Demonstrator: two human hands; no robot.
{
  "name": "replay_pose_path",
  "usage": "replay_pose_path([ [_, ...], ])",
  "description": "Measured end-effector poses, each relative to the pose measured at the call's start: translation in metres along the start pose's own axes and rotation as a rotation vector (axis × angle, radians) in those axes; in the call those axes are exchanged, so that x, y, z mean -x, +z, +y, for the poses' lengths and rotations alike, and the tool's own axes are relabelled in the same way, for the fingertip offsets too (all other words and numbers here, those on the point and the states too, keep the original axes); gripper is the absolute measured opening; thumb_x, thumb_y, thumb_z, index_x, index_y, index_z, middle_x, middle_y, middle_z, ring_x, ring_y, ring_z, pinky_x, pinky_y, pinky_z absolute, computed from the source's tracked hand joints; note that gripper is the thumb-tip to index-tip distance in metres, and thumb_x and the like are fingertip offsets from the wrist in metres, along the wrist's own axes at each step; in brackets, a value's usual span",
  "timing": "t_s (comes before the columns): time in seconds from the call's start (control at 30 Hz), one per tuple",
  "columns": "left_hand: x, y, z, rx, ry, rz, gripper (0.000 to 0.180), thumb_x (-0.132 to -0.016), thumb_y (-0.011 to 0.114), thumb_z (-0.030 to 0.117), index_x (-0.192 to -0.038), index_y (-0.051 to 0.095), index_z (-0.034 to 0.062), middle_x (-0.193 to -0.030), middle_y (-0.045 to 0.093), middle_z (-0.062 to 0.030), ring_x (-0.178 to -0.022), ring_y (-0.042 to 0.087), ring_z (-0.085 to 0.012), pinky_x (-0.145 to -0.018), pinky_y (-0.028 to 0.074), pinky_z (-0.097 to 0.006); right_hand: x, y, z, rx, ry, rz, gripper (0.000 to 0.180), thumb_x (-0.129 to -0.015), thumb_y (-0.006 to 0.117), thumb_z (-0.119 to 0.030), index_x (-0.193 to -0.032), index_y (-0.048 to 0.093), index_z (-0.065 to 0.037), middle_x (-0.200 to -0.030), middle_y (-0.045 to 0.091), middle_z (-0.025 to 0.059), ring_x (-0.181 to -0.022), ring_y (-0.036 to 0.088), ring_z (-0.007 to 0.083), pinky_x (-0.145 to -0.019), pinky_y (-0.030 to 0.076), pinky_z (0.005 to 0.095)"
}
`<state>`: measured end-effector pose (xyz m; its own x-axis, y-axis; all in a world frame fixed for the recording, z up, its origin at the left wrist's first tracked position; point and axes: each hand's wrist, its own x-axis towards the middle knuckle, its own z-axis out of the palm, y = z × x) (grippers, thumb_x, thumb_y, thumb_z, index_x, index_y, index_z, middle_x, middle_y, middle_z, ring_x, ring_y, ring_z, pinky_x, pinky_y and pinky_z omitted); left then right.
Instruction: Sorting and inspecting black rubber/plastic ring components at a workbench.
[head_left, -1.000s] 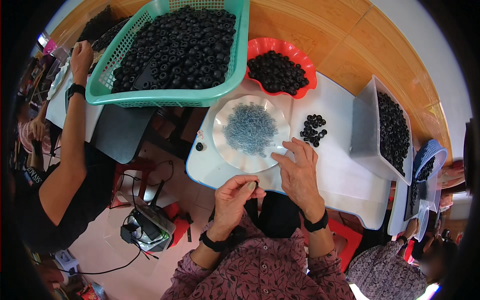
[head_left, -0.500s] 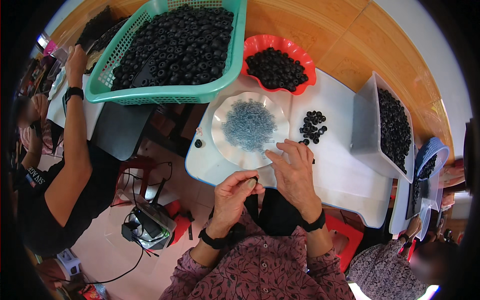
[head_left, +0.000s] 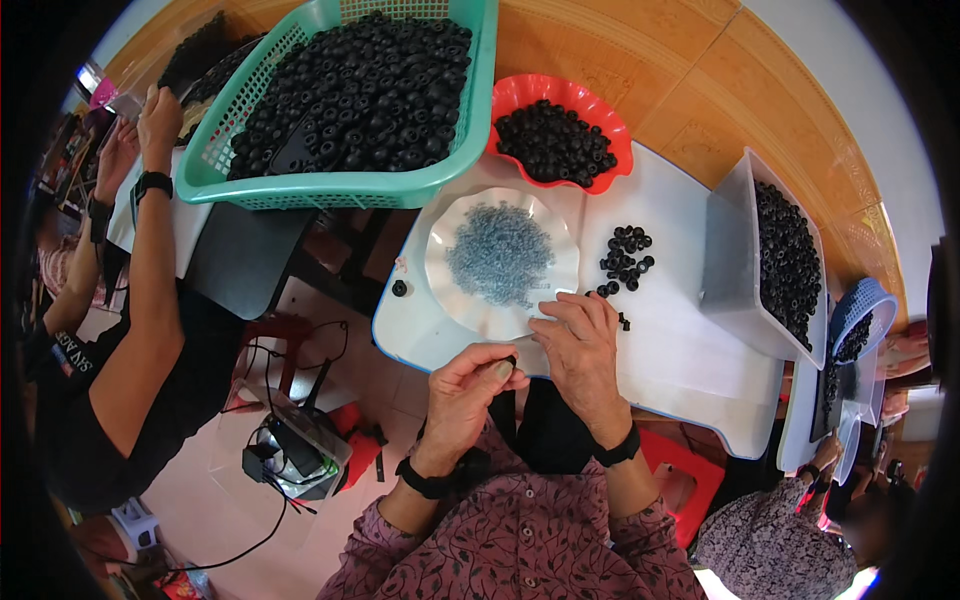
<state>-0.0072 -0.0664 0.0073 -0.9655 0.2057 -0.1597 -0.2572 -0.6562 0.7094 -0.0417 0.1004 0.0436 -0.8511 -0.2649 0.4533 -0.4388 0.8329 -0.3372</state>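
Note:
My left hand (head_left: 463, 400) is closed in a pinch just in front of the table edge. Between its thumb and fingertips sits a small black ring-shaped piece (head_left: 512, 361), mostly covered by the fingers. My right hand (head_left: 583, 362) is at the near right rim of a white scalloped plate (head_left: 445, 300), its fingers bent and drawn together. Whatever its fingertips hold, if anything, is too small to make out. Small clear bluish pieces (head_left: 500, 252) are heaped on the plate. Loose black ring-shaped pieces (head_left: 627, 257) lie right of it, partly behind my right fingers.
A green basket (head_left: 330, 190) of black pieces stands at the back left. Behind the plate is a red scalloped bowl (head_left: 610, 180) of them; a grey bin (head_left: 728, 270) holds more at right. One black ring (head_left: 399, 288) lies left of the plate. Co-workers sit on both sides.
My right hand has shifted slightly down and left, its fingers drawing closer together at the plate's rim. My left hand keeps its pinch. The left co-worker's far hand has risen.

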Motion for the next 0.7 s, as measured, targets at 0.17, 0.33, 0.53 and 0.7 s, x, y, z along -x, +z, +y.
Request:
replay_pose_path([
  [0.17, 0.003, 0.002, 0.006, 0.126, -0.054, -0.028, 0.025, -0.092, 0.055, -0.003, -0.117, 0.059, -0.0026, -0.108, 0.063, -0.0152, -0.090, 0.065, -0.0188, -0.085, 0.056, -0.038, 0.001, 0.004, 0.002, -0.016, -0.024, 0.078, 0.012, -0.071, 0.063, -0.004, -0.082, 0.065, -0.008, -0.097, 0.062, 0.0038, -0.101, 0.058, 0.0251, -0.095, 0.039, 0.0486],
  [0.33, 0.003, 0.004, 0.007, 0.179, -0.030, -0.098, 0.027, -0.091, 0.057, -0.002, -0.118, 0.058, -0.0018, -0.110, 0.062, -0.0161, -0.092, 0.064, -0.0188, -0.086, 0.056, -0.038, 0.001, 0.005, 0.002, 0.001, -0.044, 0.092, 0.011, -0.071, 0.062, -0.004, -0.082, 0.064, -0.007, -0.096, 0.062, 0.0038, -0.099, 0.059, 0.0240, -0.094, 0.040, 0.0465],
  [0.53, 0.002, 0.008, 0.009, 0.245, -0.052, -0.128, 0.027, -0.092, 0.056, -0.001, -0.118, 0.057, -0.0015, -0.110, 0.061, -0.0164, -0.091, 0.064, -0.0182, -0.086, 0.056, -0.038, 0.005, 0.006, 0.002, 0.032, -0.097, 0.091, 0.019, -0.068, 0.063, -0.003, -0.087, 0.063, -0.007, -0.097, 0.061, 0.0046, -0.098, 0.059, 0.0239, -0.093, 0.040, 0.0468],
  [0.7, 0.003, 0.013, 0.011, 0.308, -0.085, -0.142, 0.026, -0.093, 0.055, 0.000, -0.119, 0.057, -0.0016, -0.107, 0.062, -0.0160, -0.089, 0.064, -0.0172, -0.084, 0.057, -0.037, 0.011, 0.001, -0.007, -0.052, -0.067, 0.125, 0.023, -0.070, 0.065, 0.001, -0.091, 0.061, -0.006, -0.098, 0.061, 0.0077, -0.098, 0.059, 0.0255, -0.090, 0.043, 0.0439],
])
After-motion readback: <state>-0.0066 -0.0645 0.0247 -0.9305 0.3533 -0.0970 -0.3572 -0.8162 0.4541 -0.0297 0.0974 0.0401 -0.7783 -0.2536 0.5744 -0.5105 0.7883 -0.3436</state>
